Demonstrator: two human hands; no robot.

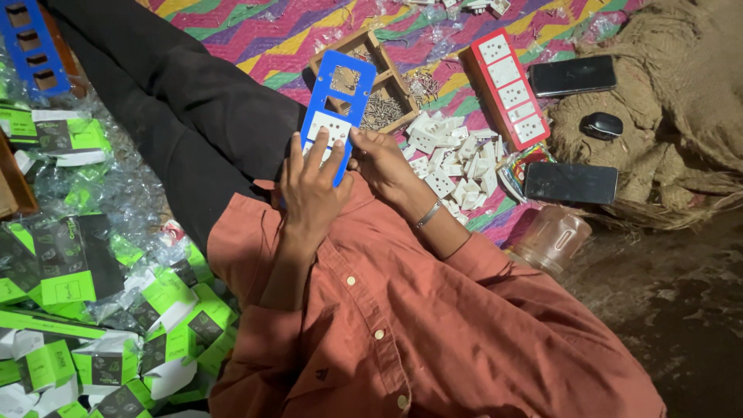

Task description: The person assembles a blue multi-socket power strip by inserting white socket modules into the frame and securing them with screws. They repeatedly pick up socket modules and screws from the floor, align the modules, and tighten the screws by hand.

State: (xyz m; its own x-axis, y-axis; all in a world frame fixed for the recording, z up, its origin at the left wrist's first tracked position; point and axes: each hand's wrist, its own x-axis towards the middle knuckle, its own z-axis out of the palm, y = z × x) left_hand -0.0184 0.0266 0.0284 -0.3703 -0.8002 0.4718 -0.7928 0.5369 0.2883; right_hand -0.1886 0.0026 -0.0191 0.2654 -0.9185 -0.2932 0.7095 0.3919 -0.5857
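Head view, looking down over a rust-orange shirt and black trousers. Blue socket-strip faceplate held upright over the lap, gripped at its lower end by both hands: left hand closed around the bottom edge with fingers spread up the front, right hand pinching the right edge, thumb on a white socket module. One white module seated in the lower part of the faceplate; two cutouts above it open and unfilled, so fitting judged roughly a third done on this plate.

Right of the faceplate: a loose heap of white socket modules on the striped mat, and beyond it a red faceplate with all four modules in. Behind the blue faceplate: a wooden compartment tray, its visible compartment holding small metal parts, kind too small to tell. Further right: two dark phones, a black mouse on burlap sacking, and a clear plastic jar on its side, seemingly empty. Left of the faceplate: a pile of green-and-white cartons among clear wrappers, and another blue faceplate with empty cutouts.
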